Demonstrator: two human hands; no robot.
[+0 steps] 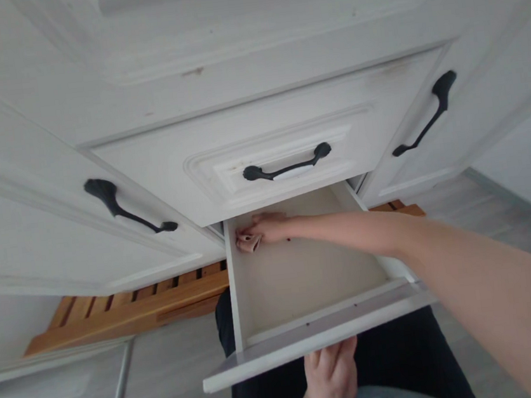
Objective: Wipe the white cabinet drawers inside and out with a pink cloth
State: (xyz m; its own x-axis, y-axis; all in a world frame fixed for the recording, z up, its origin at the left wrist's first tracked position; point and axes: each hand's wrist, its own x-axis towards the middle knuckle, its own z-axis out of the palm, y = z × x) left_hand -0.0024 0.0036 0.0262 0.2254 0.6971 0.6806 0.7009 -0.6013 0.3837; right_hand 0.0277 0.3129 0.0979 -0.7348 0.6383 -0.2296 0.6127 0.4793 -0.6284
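White drawer (308, 283) pulled out, a small pinkish cloth-like piece (250, 244) pinched by the right hand (269, 226) inside the drawer near its back left corner, the drawer's front touched by the left hand (332, 373), whose grip cannot be told, black handle (288, 170) fixed above the drawer

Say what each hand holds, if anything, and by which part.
Right hand: what looks like a cloth, bunched; exact part gripped unclear. Left hand: at the drawer front; any hold there is hidden.
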